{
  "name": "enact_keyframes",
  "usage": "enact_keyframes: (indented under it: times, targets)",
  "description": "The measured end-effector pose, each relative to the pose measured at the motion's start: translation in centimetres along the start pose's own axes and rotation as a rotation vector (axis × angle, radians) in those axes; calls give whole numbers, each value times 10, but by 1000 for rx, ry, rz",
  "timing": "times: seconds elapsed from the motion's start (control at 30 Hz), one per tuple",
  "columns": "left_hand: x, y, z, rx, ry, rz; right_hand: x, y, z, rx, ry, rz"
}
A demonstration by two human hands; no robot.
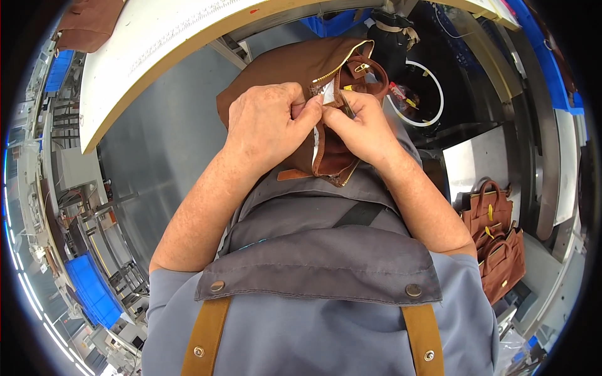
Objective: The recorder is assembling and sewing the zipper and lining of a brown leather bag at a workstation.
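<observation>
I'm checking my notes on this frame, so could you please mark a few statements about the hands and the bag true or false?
1. Both hands meet at the brown bag's open top. True: left hand and right hand pinch at the brown bag.
2. The bag's zipper is silver. False: the zipper is gold-coloured.
3. More brown bags stand at the right. True: brown handbags.
4. The person wears a red apron. False: the apron is grey with tan straps.

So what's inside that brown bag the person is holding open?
Inside the brown bag, a white tag shows between the left hand and right hand. The hands cover the rest of the interior.
</observation>
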State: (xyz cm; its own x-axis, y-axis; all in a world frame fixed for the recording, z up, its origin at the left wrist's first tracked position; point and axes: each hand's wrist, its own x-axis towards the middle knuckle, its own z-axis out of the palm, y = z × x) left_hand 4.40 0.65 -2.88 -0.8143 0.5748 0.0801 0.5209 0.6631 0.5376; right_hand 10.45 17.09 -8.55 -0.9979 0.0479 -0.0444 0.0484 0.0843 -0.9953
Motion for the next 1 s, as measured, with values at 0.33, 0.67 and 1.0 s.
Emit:
enact_keyframes:
  times: [0.33,0.67,1.0]
  targets:
    - [1,-23,20,-53,55,252,-1,7,5,85,-8,-56]
    - [-18,-17,36,-473,193,-103,-12,9,18,290,44,28]
    - [-18,-19,30,-481,129,-118,-12,6,13,318,-15,47]
